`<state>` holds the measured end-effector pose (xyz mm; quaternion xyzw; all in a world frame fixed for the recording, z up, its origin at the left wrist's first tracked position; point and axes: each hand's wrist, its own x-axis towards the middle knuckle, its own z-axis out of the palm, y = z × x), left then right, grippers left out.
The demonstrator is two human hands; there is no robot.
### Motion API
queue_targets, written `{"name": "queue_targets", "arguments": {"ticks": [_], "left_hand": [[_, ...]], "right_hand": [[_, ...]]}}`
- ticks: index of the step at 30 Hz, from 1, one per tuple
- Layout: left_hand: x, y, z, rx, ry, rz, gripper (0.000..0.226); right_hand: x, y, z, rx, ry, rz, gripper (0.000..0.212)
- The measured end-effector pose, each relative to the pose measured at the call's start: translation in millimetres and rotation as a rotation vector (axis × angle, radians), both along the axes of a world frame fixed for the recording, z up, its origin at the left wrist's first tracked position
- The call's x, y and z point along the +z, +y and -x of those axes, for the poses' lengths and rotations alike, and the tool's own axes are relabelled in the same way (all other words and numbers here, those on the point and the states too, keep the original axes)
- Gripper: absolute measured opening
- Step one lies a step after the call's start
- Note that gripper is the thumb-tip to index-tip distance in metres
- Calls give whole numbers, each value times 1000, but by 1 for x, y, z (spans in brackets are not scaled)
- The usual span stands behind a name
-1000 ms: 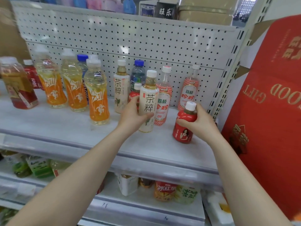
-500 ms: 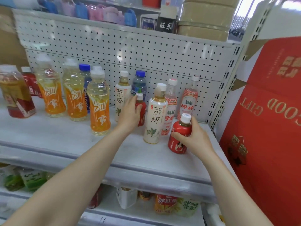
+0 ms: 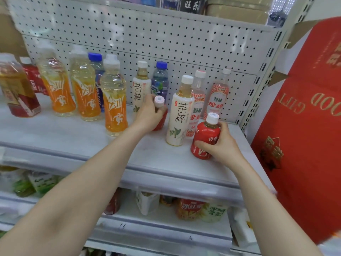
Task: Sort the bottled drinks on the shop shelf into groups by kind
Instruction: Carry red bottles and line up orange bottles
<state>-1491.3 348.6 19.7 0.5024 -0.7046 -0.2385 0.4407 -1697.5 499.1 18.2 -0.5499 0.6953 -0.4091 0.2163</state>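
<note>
We see the red gift box [image 3: 304,126] filling the view at three o'clock, just beside the rack's upright. The white pegboard [image 3: 147,34] spans twelve o'clock, and the pale shelf [image 3: 55,133] runs below it from nine o'clock across to the box. At six o'clock a lower shelf [image 3: 166,224] carries cartons and bottles, too blurred to name.

Three orange drink bottles [image 3: 114,100] stand grouped toward ten o'clock. Near the centre, the rear tea bottle [image 3: 141,85] stands upright close to the pegboard, and the front tea bottle [image 3: 180,115] stands well forward, at its four o'clock. Two pink lychee bottles [image 3: 218,97] stand at one o'clock of the front tea bottle, the nearer one just behind it.

Our right hand [image 3: 221,145] wraps its fingers round a small red bottle [image 3: 205,137], just beside the front tea bottle at its four o'clock. Our left hand [image 3: 147,115] grips a second red bottle [image 3: 162,122] between the two tea bottles, its white cap showing above the fingers. We cannot tell whether its base touches the shelf.
</note>
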Motion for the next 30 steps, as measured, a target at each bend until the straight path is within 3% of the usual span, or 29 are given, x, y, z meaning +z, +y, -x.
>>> {"name": "queue_targets", "arguments": {"ticks": [3,4,8,13,18,22,30], "left_hand": [[-6,7,-12,-41,-73,8,106],[-7,11,-13,-30,-94,15,108],[1,36,-15,65,45,-41,79],[18,82,-41,119,161,39,77],[26,124,-84,90,477,16,73],[10,155,-124,178,674,-21,60],[-21,191,-225,404,749,-40,43]], "right_hand": [[-8,1,-3,-17,-57,17,82],[-8,0,-4,-21,-60,29,81],[-8,3,-6,6,-80,55,78],[6,14,-15,111,-123,124,72],[17,14,-50,231,-161,222,60],[13,6,-90,338,-193,245,64],[3,-9,-195,522,-244,214,63]]}}
